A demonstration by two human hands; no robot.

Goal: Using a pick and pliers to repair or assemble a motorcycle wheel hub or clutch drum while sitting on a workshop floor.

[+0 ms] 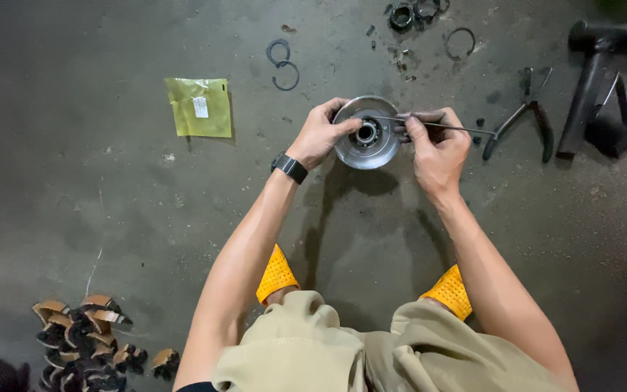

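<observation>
- The concrete floor (pixel 110 189) is dark grey, stained and scratched, and everything lies on it or is held just above it.
- The person squats over it, in khaki shorts (pixel 371 352) and yellow perforated shoes (pixel 277 274).
- A black tool with a long handle (pixel 593 80) lies at the upper right, well apart from the hands.
- A heap of brown and black curved parts (pixel 85 341) sits at the lower left.
- A yellow-green plastic bag (pixel 199 107) with a white label lies flat, left of the hands.
- The round metal pulley (pixel 366 133) is in the upper middle of the view, held between both hands above the floor, its dished face up and a bearing showing in its hub.
- The left hand (pixel 321 134), with a black watch on the wrist, has its fingers curled over the pulley's left rim and the thumb on its face.
- The right hand (pixel 437 145) has its fingers pinched shut on a thin metal pick (pixel 429 124), which reaches from the hub of the pulley out past the hand to the right.
- Black-handled pliers (pixel 524 123) lie just beside the right hand, the pick's far end near them.
- Two dark snap rings (pixel 282 64) lie above the left hand; another ring (pixel 461 42) and small round parts (pixel 415 13) lie at the top edge.
</observation>
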